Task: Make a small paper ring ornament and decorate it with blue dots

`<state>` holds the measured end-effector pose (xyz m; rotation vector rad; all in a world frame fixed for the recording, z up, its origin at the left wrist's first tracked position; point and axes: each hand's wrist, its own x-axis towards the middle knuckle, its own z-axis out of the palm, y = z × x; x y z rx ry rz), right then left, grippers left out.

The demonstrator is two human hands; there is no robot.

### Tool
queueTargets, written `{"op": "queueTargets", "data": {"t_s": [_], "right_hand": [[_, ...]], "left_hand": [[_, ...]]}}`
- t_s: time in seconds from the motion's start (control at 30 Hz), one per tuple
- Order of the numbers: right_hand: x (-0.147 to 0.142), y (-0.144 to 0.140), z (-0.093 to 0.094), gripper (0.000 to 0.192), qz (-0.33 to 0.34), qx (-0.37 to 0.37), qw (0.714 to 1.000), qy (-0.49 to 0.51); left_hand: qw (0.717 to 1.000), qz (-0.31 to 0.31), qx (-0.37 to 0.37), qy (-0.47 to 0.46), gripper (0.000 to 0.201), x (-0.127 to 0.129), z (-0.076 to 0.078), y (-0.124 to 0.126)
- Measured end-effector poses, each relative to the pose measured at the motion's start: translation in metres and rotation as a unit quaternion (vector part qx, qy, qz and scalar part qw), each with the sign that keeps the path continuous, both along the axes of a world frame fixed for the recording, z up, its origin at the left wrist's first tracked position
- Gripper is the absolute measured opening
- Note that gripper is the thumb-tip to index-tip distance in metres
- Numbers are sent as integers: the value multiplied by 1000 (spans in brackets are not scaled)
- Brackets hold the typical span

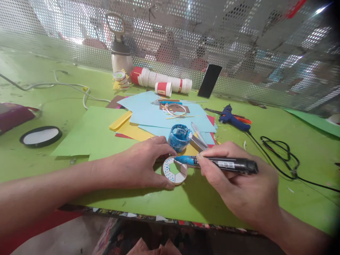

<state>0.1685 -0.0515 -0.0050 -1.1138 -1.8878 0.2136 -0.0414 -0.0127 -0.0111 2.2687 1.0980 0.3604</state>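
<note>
My left hand (148,164) grips the left side of a small white disc (183,173) between thumb and fingers. The disc has a green hexagon in its middle and a ring split by dark lines, with blue dots on its left and upper sections. In my right hand (239,184) is a black marker (223,163) whose end is coated in blue paint. Its blue tip touches or hovers just over the top of the disc; I cannot tell which. Just behind the disc stands an open jar of blue paint (179,138), smeared blue inside and out.
Coloured paper sheets (148,109) lie behind the jar, with a wire ring (176,110) on top. Stacked paper cups (164,79), a spray bottle (121,56) and a phone (209,80) stand further back. A blue glue gun (235,119) with its black cord lies right, a black-rimmed lid (41,136) left.
</note>
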Motion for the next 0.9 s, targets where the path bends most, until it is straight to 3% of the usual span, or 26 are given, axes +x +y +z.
{"op": "queueTargets", "data": {"t_s": [0.9], "right_hand": [[-2,1,0,13,-5,4,999,-44]], "left_hand": [[1000,1,11,19,48,0,1,-1]]}}
